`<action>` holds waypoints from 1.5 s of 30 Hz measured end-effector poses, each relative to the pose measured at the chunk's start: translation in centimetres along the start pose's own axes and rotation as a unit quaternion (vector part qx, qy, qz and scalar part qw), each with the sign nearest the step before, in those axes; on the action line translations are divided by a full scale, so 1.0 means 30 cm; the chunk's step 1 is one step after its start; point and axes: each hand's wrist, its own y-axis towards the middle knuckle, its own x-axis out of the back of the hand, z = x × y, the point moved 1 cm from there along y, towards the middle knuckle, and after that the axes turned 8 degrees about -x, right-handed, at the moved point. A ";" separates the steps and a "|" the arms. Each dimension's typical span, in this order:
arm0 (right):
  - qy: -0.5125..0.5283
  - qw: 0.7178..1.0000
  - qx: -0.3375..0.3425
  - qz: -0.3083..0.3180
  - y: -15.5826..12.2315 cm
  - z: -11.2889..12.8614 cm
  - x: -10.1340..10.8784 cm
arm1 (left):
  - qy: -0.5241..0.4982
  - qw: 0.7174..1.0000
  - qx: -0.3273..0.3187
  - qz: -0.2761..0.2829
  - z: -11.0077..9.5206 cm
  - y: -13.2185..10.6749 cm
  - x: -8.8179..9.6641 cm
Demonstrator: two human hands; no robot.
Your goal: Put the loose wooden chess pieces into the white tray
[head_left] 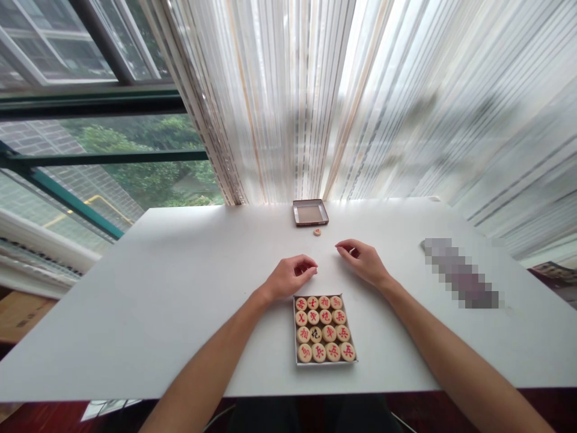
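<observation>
My left hand is just beyond the far edge of a shallow box, fingers curled, with a small gap between thumb and fingertips and nothing seen in it. To the right, my right hand rests with its thumb and fingertips drawn together; no piece shows between them. Round wooden xiangqi pieces fill the box in rows, mostly with red characters. One piece with a black character sits among them. A single xiangqi piece with a red mark lies on the table beyond both hands.
A box lid, its hollow side up, lies at the back of the white table. A long pixelated object is on the right. Behind the table hang striped curtains, with an open window at left.
</observation>
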 end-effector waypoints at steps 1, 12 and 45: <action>0.008 1.000 -0.007 -0.006 0.003 -0.002 -0.003 | 0.002 1.000 -0.001 -0.004 -0.001 -0.001 0.000; 0.040 0.999 -0.013 -0.007 0.008 -0.010 -0.006 | 0.145 0.988 -0.045 -0.021 0.037 0.146 0.039; 0.159 0.978 0.002 0.137 -0.101 0.114 -0.094 | -0.133 0.985 0.009 -0.108 0.016 0.040 -0.045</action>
